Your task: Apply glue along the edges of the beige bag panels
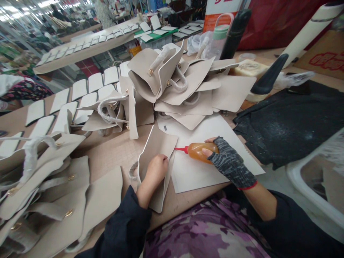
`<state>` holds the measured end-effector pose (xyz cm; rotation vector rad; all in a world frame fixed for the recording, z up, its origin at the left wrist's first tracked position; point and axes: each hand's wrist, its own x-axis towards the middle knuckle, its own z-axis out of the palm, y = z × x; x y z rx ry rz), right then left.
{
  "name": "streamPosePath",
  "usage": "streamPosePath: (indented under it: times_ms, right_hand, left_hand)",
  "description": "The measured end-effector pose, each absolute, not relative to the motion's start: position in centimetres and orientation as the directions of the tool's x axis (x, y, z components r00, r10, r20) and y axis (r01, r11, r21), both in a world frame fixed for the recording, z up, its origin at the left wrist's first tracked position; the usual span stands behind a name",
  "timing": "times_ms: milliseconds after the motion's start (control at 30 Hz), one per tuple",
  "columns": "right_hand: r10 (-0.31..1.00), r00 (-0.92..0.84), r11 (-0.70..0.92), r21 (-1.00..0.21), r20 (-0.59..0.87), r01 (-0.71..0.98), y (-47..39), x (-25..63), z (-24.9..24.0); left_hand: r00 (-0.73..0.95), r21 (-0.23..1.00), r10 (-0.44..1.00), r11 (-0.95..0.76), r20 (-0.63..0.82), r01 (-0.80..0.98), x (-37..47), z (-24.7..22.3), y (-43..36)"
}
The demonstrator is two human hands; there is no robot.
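My left hand [156,171] is closed on the edge of a beige bag panel [154,150], which is folded open and has a wrapped handle at its left side. In a grey fingerless glove, my right hand [228,157] grips a squeeze bottle [197,151] of amber liquid, likely glue. The bottle lies nearly level, and its thin red nozzle points left, at the panel's right edge. Whether the tip touches the edge is too fine to tell. Beneath the bottle lies a white sheet [204,175] on the table.
Piled beige bag panels with handles [185,93] stand ahead, and more panels [64,193] are heaped at the left. White pieces [95,83] lie in rows behind. To the right are black sheets [290,118], a white bin [301,175] and a slanting lamp-like arm [306,34].
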<state>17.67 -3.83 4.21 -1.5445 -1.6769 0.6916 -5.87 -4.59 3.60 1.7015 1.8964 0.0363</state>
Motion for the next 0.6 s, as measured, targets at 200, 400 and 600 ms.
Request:
streamPosePath:
  times_ms: [200, 400, 600]
  right_hand:
    - [0.993, -0.014, 0.102, -0.804, 0.116, 0.586, -4.7, 17.8, 3.9]
    - [0.999, -0.014, 0.044, -0.812, 0.045, 0.582, -5.4, 17.8, 4.0]
    - [0.999, -0.025, 0.038, -0.837, 0.029, 0.545, -6.2, 17.8, 3.7]
  left_hand:
    - [-0.011, 0.392, 0.918, 0.18, -0.396, 0.902, -5.9, 3.6, -4.6]
    - [-0.007, 0.384, 0.922, 0.168, -0.387, 0.908, -5.8, 3.7, -4.7]
    - [-0.011, 0.38, 0.924, 0.168, -0.383, 0.91, -5.9, 3.5, -4.7]
